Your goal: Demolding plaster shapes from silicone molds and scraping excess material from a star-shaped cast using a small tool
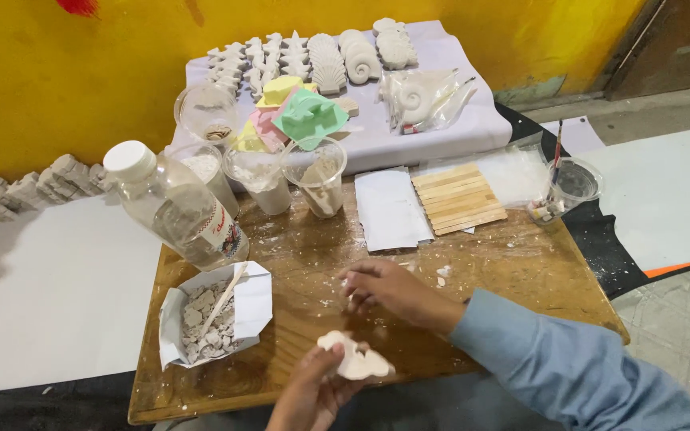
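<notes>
While my left hand [313,391] pinches the white plaster cast [354,357] at the table's [521,263] near edge — long axis running left to right — my right hand [389,289] rests just above it, fingers curled, holding nothing.

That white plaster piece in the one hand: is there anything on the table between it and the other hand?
Nothing visible. The left hand holds the white plaster piece at the near table edge, and the right hand rests on the wooden table just beyond it. Between them lies only bare wood with white crumbs. The paper tray of plaster chips sits off to the side.
</notes>
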